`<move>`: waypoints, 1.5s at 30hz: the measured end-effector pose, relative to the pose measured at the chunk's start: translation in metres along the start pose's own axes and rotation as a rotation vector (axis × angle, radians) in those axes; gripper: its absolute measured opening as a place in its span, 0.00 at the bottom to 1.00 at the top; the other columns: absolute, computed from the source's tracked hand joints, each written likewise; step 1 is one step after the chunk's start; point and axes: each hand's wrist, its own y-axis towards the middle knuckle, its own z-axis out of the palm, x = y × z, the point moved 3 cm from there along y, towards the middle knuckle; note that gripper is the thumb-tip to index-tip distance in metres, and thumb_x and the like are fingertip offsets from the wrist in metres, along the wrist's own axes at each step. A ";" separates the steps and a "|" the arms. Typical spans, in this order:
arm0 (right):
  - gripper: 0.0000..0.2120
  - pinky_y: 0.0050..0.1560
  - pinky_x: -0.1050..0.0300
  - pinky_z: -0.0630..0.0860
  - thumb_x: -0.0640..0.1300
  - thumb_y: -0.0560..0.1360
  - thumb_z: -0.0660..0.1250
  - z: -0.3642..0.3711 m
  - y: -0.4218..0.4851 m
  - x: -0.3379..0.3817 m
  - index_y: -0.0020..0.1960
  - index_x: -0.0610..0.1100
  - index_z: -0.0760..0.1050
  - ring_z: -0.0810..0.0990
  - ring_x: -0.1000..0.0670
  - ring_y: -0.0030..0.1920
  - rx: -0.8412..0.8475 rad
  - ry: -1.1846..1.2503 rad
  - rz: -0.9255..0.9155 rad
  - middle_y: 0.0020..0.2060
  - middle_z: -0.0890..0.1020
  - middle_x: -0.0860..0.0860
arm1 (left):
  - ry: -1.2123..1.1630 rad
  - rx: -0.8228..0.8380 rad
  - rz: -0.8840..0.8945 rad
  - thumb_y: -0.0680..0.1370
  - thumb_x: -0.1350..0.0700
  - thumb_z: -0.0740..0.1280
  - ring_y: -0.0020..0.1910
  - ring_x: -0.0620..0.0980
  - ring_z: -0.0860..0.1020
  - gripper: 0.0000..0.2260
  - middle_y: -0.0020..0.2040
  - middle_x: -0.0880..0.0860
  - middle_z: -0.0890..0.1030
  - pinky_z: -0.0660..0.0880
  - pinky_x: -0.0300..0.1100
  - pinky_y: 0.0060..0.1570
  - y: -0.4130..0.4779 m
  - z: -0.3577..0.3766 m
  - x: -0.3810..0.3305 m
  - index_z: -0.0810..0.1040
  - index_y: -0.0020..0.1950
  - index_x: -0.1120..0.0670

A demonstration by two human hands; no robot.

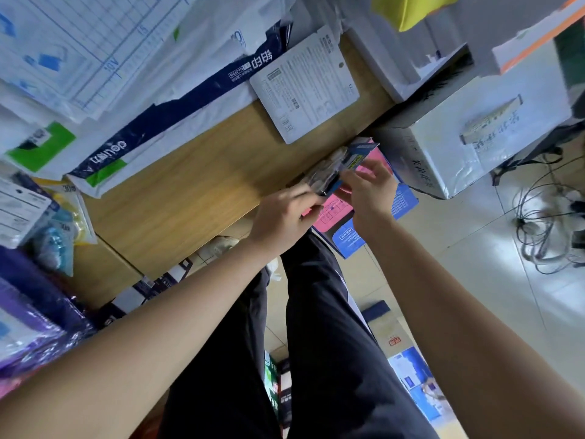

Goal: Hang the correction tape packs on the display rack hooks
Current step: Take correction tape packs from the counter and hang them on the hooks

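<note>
While both hands meet just off the near edge of the wooden counter (pixel 190 191), they share one small bundle of correction tape packs (pixel 343 163). The left hand (pixel 285 217) has its fingers curled round the lower end of the bundle. The right hand (pixel 370 188) pinches the upper part between thumb and fingertips. This two-handed hold looks meant to square the packs up or peel one from the stack, so its hanging hole can meet a hook. No rack or hook shows in this view, so I judge that hanging these packs has not yet begun.

The packs are flat and stiff — glossy clear blisters on blue card backs, catching the light. Directly below the hands, off the counter's edge, sits a pink and blue cardboard box (pixel 332 213), probably where the packs were stored and kept close for easy reach.

The counter itself is smooth, pale wood grain. On its far side lies a white card (pixel 305 87) with rounded corners, fine print and a small punched hole, next to a slippery plastic-wrapped paper ream (pixel 177 106) with a navy band. At the counter's left end lie more blister packs (pixel 60 236), with yellow and blue rolls showing through crinkled film.
</note>
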 end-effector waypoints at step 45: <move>0.08 0.37 0.67 0.70 0.38 0.74 0.70 -0.057 -0.121 0.057 0.44 0.50 0.77 0.74 0.57 0.32 0.153 -0.493 -0.413 0.35 0.79 0.53 | 0.343 -0.039 -0.530 0.82 0.55 0.65 0.36 0.52 0.81 0.06 0.44 0.52 0.85 0.77 0.45 0.31 -0.037 -0.183 -0.037 0.82 0.54 0.53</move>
